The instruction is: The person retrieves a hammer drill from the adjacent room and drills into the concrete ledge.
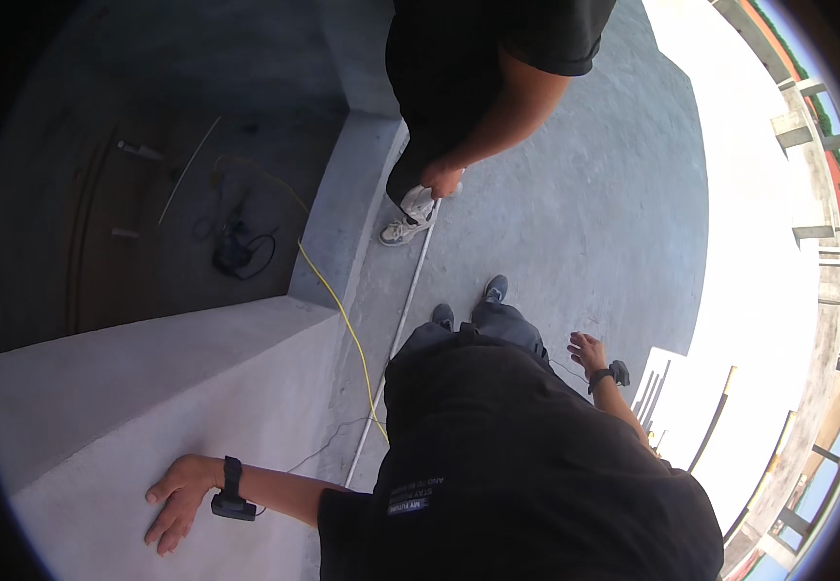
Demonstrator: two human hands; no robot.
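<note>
With fingers spread, my left hand (180,499) is at the pale plastered wall (245,387) and seems to rest on it. My right hand (586,351) hangs free on my other side, fingers loosely apart and nothing visible in them. Between my body and that wall runs a long thin white pipe (418,276) along the floor. A co-worker's hand (442,179) is at its far end; the grip is partly hidden. Each of my wrists carries a dark strapped device, the left (233,494) and the right (610,376).
A yellow cable (347,315) crosses the wall corner from a dark recessed room (149,261), where a coiled dark cord or tool (234,250) lies. The co-worker (497,87) stands ahead on the grey concrete floor (594,213). Bright sunlit ground and beams (817,194) lie at right.
</note>
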